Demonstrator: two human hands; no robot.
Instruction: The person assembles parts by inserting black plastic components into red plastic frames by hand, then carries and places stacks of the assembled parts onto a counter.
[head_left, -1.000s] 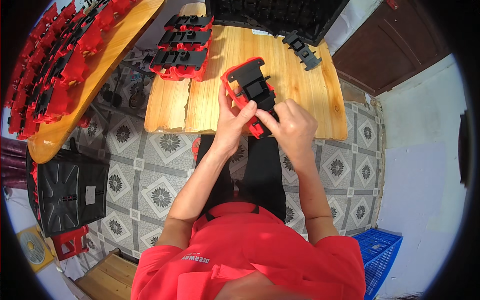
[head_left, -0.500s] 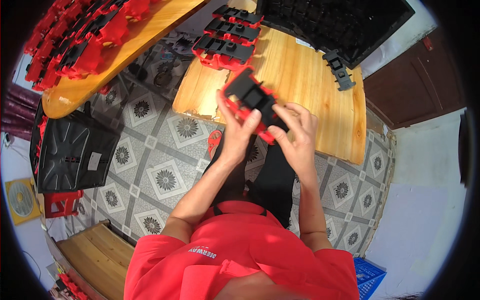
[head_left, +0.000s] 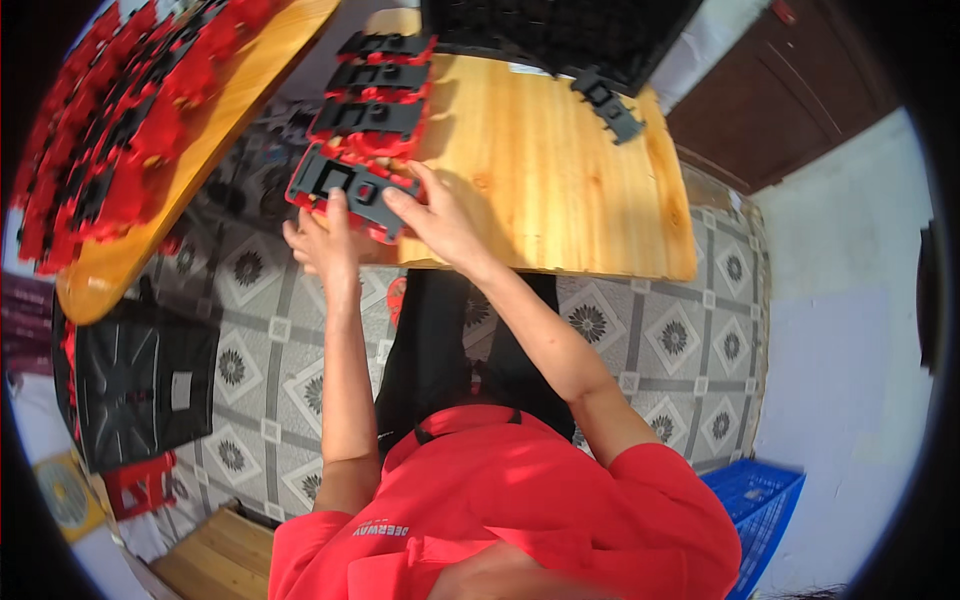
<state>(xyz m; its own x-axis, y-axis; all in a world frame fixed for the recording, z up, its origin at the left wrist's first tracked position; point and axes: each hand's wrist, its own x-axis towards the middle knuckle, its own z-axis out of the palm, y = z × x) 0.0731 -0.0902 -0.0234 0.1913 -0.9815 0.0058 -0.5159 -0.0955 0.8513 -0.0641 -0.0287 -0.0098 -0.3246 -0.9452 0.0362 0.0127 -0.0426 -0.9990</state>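
Both my hands are on a red plastic housing with a black plate on top (head_left: 350, 178), at the near left edge of the wooden table (head_left: 560, 190). My left hand (head_left: 325, 245) grips its near-left side, thumb on the black plate and fingers partly hidden below. From the right, my right hand (head_left: 437, 215) holds the other end, its thumb pressed on the plate. Just beyond stand several similar red-and-black housings (head_left: 368, 117) in a row running away from me. A loose black plate (head_left: 607, 105) lies at the far right of the table.
A large black tray (head_left: 560, 35) rests at the table's far side. To the left, another wooden table (head_left: 215, 125) bears stacked red-and-black housings (head_left: 150, 125). Below it are a black crate (head_left: 140, 385) and a red stool (head_left: 140, 485). At lower right is a blue basket (head_left: 760, 500).
My hands have carried the housing forward and left, from above my lap to the end of the row. It has turned to lie more crosswise. The view has shifted too.
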